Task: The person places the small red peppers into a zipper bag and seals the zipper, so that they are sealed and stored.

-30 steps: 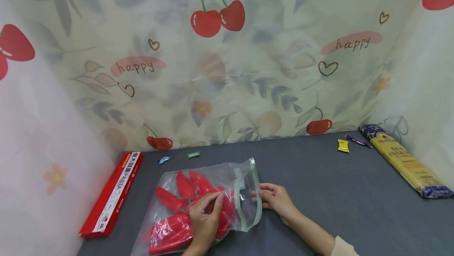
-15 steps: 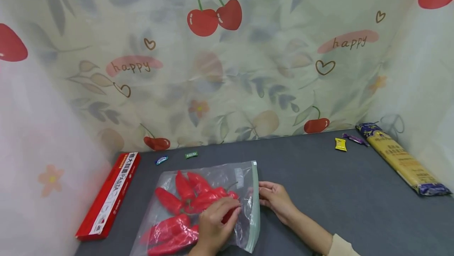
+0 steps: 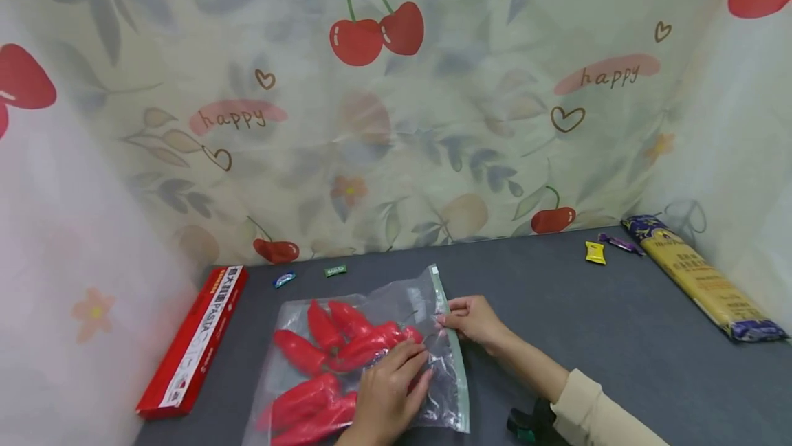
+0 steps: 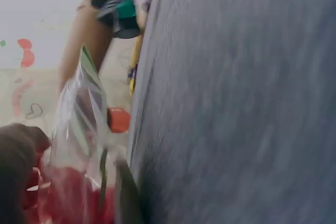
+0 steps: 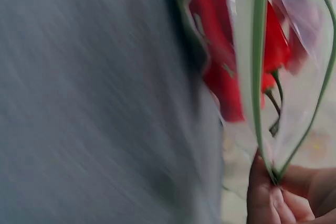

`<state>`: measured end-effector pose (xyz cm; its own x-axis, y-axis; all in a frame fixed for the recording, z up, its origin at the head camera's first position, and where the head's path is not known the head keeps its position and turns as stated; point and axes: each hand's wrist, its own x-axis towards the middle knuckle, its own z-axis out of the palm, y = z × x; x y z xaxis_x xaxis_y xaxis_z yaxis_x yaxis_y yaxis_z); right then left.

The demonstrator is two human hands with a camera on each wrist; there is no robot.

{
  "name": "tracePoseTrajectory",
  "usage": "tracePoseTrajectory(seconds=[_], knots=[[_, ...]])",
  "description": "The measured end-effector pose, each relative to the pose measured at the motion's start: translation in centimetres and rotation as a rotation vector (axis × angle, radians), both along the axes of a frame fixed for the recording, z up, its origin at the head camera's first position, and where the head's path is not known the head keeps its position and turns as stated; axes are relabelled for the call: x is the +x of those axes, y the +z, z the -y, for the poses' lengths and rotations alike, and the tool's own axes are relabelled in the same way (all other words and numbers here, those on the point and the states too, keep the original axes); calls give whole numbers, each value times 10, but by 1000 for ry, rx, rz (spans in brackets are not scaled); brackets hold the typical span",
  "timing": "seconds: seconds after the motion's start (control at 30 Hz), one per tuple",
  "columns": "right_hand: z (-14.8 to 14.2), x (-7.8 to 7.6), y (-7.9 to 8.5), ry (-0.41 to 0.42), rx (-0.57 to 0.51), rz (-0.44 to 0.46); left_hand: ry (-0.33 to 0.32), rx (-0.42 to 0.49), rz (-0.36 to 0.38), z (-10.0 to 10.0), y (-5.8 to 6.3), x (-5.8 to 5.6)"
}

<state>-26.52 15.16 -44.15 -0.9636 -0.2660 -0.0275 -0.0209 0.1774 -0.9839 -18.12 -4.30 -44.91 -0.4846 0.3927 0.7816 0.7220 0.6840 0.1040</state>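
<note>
A clear zip bag with a pale green strip along its mouth lies on the dark table, holding several red peppers. My right hand pinches the strip near its far end; in the right wrist view my thumb and fingers grip the corner where both sides of the strip meet. The bag mouth gapes there, showing pepper stems inside. My left hand rests on the bag over the peppers, fingers slightly bent and thumb apart. In the left wrist view that hand is dark and partly cut off.
To the left lies a red pasta box. Behind the bag are a blue-wrapped candy and a green one. A yellow candy, a purple one and a yellow pasta packet lie at right.
My right hand has moved slightly away from me and pinches the strip, raising the bag's far corner. The left hand has slid right across the bag, its thumb and fingers parting.
</note>
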Motion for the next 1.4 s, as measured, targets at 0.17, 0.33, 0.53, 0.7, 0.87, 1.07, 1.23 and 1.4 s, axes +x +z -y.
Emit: tracePoseTrajectory(seconds=[0.17,0.33,0.53,0.7,0.87,1.07,1.23,1.4], knots=[[-13,-29,43,104,304,-217,-105,93,235,1,23,-9],[-25,-48,103,111,592,-457,-139,180,407,1,63,-23],[-28,-43,164,97,728,-748,-60,332,305,4,115,-53],[-21,-31,204,79,786,-971,-62,467,332,12,166,-79],[-23,-26,237,160,728,-1088,-109,501,289,14,196,-93],[-24,-20,263,256,702,-1173,-279,676,184,17,212,-88],[-18,-9,278,241,756,-1267,-404,661,131,21,218,-72],[-13,8,285,230,751,-1317,-464,661,148,19,219,-62]])
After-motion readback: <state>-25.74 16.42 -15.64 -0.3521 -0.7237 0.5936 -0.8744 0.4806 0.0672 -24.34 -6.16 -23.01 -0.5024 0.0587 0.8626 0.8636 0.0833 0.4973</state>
